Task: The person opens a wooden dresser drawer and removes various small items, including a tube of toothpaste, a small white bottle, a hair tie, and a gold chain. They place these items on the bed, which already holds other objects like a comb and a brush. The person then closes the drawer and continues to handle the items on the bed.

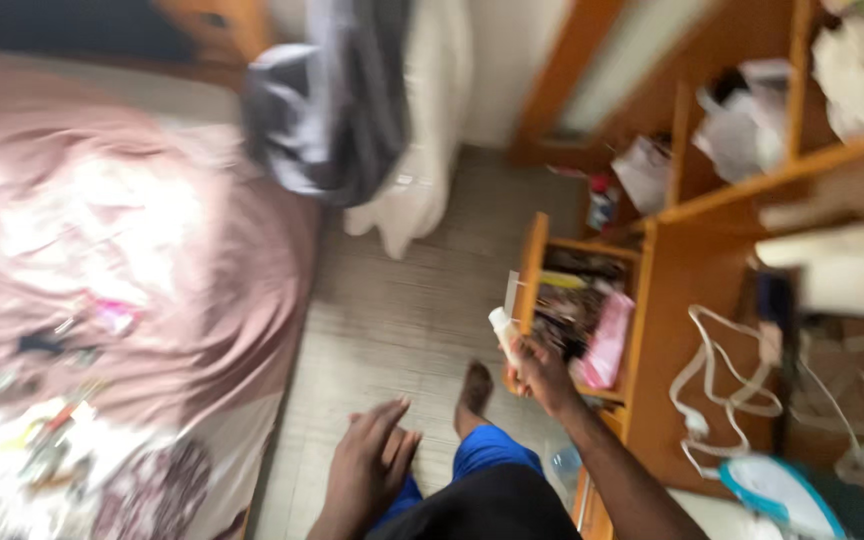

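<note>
Pink sheet point(152, 230) over bed at far left, blurred; small items point(52, 425) scattered on its lower part, too smeared to identify.

Grey garment point(327, 100) hanging top centre, beside white cloth point(422, 150) reaching down to floor.

Tiled floor point(392, 310), centre, between bed and wooden unit.

Left hand point(367, 470): bottom centre, fingers loosely spread, palm down, holding nothing; hovers just beside knee in blue shorts point(487, 455).

Foot point(473, 392): bare, on floor, just left of drawer.

Right hand point(537, 375): closed around 1 white tube point(503, 335), which sticks up out of fist; tube sits at front edge of drawer. Kind of tube cannot be told through blur.

Drawer point(532, 265): wooden, pulled open, full of mixed clutter; 1 pink packet point(607, 340) leaning at its right side.

Desk point(682, 300): orange-brown wood, right of drawer; white cable point(717, 385) looped on it.

Shelves point(752, 185): upper right, holding crumpled white papers point(742, 125).

Blue-and-white object point(782, 495): bottom right, kind unclear.
</note>
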